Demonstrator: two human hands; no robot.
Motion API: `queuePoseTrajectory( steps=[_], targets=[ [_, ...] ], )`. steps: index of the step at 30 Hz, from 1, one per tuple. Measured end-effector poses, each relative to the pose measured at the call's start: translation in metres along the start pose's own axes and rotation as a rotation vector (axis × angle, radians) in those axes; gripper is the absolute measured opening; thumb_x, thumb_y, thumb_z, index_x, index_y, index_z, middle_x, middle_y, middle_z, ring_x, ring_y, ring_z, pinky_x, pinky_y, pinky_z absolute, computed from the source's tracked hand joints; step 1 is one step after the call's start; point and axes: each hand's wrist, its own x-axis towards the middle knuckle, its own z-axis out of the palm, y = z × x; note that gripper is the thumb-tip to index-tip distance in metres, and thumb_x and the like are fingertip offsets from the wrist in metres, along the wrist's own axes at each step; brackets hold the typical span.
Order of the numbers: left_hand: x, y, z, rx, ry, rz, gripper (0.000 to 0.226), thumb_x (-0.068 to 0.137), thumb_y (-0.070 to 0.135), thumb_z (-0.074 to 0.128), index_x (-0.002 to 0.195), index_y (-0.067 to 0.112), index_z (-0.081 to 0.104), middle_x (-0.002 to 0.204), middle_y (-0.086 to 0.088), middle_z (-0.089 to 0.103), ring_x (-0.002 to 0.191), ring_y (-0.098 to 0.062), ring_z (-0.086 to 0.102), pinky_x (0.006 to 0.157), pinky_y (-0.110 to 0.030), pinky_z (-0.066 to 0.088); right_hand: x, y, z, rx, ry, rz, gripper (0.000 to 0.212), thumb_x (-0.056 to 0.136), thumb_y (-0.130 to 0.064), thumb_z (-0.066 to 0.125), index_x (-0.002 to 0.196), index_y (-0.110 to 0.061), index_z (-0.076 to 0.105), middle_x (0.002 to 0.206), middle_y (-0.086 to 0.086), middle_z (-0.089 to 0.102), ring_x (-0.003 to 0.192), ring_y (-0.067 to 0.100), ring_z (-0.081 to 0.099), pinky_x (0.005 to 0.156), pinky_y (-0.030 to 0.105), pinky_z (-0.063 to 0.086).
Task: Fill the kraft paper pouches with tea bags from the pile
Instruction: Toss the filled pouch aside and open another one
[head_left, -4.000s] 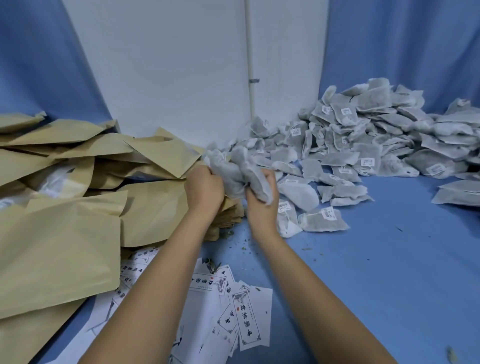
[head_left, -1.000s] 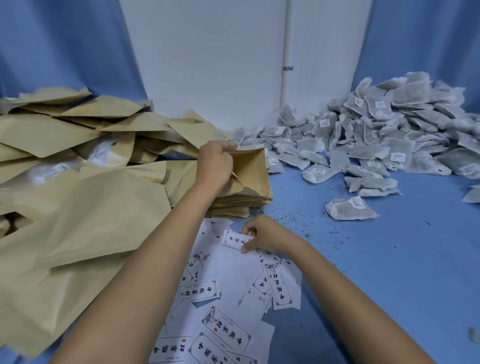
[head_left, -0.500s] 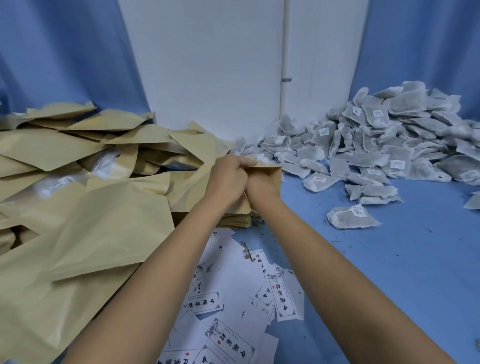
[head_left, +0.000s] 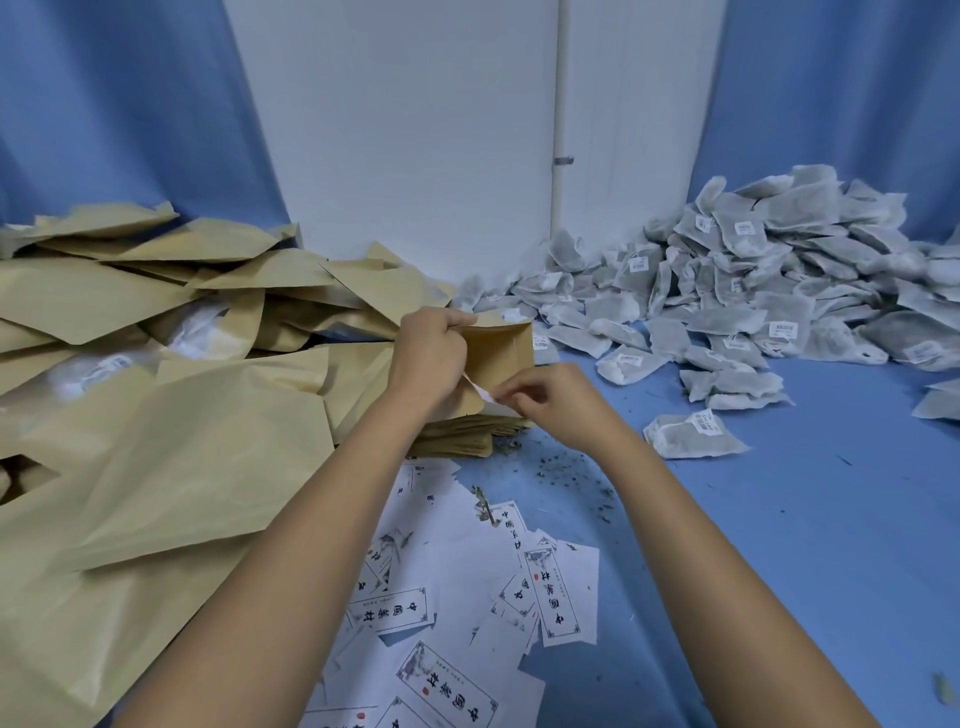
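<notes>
Left hand (head_left: 428, 356) grips the top edge of a kraft pouch (head_left: 501, 353), fingers curled round it. Right hand (head_left: 553, 402) pinches a white paper slip (head_left: 480, 391) at the pouch's lower edge, just between the hands. Flat pouch stack (head_left: 467, 439) lies directly under both hands. Tea bag pile (head_left: 737, 291) is beyond and right of the right hand. Printed labels (head_left: 558, 597) lie under the forearms.

I see a blue surface (head_left: 779, 545) carrying a heap of kraft pouches (head_left: 156, 467) at left, a tea bag pile (head_left: 753, 291) at upper right, printed paper slips (head_left: 467, 597) at lower centre, and loose tea crumbs (head_left: 566, 467) mid-frame.
</notes>
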Motion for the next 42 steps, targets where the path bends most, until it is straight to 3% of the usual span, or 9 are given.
queuePoseTrajectory(
  steps=[3, 7, 11, 16, 20, 25, 30, 35, 42],
  targets=[
    [0.001, -0.001, -0.002, 0.004, -0.005, -0.001, 0.044, 0.086, -0.005, 0.039, 0.111, 0.012, 0.071, 0.12, -0.013, 0.064, 0.111, -0.024, 0.059, 0.096, -0.038, 0.048, 0.001, 0.011, 0.001, 0.213, 0.389, 0.108, 0.026, 0.085, 0.002, 0.049, 0.082, -0.016, 0.069, 0.086, -0.002, 0.067, 0.066, 0.006, 0.055, 0.062, 0.021, 0.044],
    [0.003, -0.002, -0.002, -0.024, -0.01, 0.003, 0.043, 0.087, -0.005, 0.038, 0.11, 0.01, 0.071, 0.12, -0.013, 0.064, 0.108, -0.026, 0.062, 0.095, -0.04, 0.049, -0.005, 0.012, 0.007, 0.115, 0.363, 0.034, 0.007, 0.085, -0.009, 0.063, 0.079, -0.007, 0.061, 0.08, 0.002, 0.058, 0.069, 0.011, 0.049, 0.065, 0.02, 0.039],
    [0.003, -0.004, 0.003, -0.026, -0.027, 0.002, 0.042, 0.086, -0.005, 0.04, 0.109, 0.011, 0.071, 0.115, -0.01, 0.067, 0.109, -0.023, 0.061, 0.098, -0.038, 0.047, 0.003, -0.004, 0.023, -0.095, -0.047, -0.045, 0.033, 0.095, -0.019, 0.046, 0.064, -0.013, 0.056, 0.061, -0.012, 0.055, 0.058, 0.004, 0.045, 0.057, 0.026, 0.035],
    [-0.015, -0.001, 0.017, -0.161, -0.119, 0.001, 0.045, 0.081, -0.013, 0.044, 0.105, 0.01, 0.073, 0.111, -0.005, 0.069, 0.103, -0.008, 0.061, 0.098, -0.026, 0.046, 0.042, -0.021, 0.042, -0.178, -0.494, 0.122, 0.017, 0.095, -0.004, 0.044, 0.098, 0.002, 0.06, 0.107, 0.022, 0.06, 0.097, 0.03, 0.053, 0.089, 0.04, 0.044],
    [-0.01, -0.007, 0.005, -0.171, -0.054, 0.039, 0.037, 0.083, -0.009, 0.049, 0.106, 0.008, 0.072, 0.113, -0.008, 0.069, 0.111, -0.016, 0.06, 0.101, -0.032, 0.045, 0.043, -0.022, 0.039, -0.066, -0.257, 0.14, 0.021, 0.093, -0.011, 0.047, 0.092, 0.002, 0.063, 0.089, 0.017, 0.066, 0.081, 0.021, 0.054, 0.074, 0.035, 0.044],
    [-0.005, -0.003, -0.009, -0.113, -0.03, 0.059, 0.038, 0.085, -0.004, 0.044, 0.11, 0.009, 0.071, 0.118, -0.006, 0.065, 0.11, -0.012, 0.056, 0.09, -0.02, 0.04, 0.008, -0.002, 0.02, 0.396, 0.648, 0.187, 0.018, 0.092, -0.025, 0.053, 0.078, -0.017, 0.061, 0.072, -0.007, 0.063, 0.064, 0.004, 0.058, 0.062, 0.029, 0.045],
    [-0.025, -0.001, 0.011, 0.463, -0.285, 0.266, 0.046, 0.09, 0.009, 0.047, 0.134, 0.022, 0.053, 0.14, 0.0, 0.051, 0.122, -0.021, 0.051, 0.097, -0.027, 0.04, -0.002, 0.017, 0.021, 1.279, -0.052, 0.553, 0.062, 0.093, -0.061, 0.036, 0.116, -0.01, 0.063, 0.11, 0.013, 0.068, 0.092, 0.026, 0.068, 0.081, 0.042, 0.053],
    [-0.074, -0.027, 0.044, 1.052, -0.508, 0.639, 0.07, 0.086, 0.021, 0.047, 0.15, 0.014, 0.018, 0.159, -0.001, 0.012, 0.11, -0.029, 0.052, 0.08, -0.036, 0.036, 0.001, 0.035, 0.04, 1.212, 0.265, 0.751, 0.014, 0.097, -0.007, 0.048, 0.088, -0.002, 0.057, 0.082, 0.012, 0.058, 0.066, 0.02, 0.057, 0.053, 0.029, 0.053],
    [-0.083, -0.074, 0.038, 1.007, -0.415, 0.486, 0.09, 0.088, 0.003, 0.049, 0.149, 0.037, -0.008, 0.157, 0.009, -0.019, 0.143, -0.027, -0.019, 0.111, -0.056, 0.003, -0.009, 0.043, 0.039, 1.517, 0.388, 0.752, 0.033, 0.097, 0.004, 0.042, 0.13, 0.002, 0.047, 0.127, 0.021, 0.057, 0.1, 0.03, 0.061, 0.083, 0.043, 0.049]
  ],
)
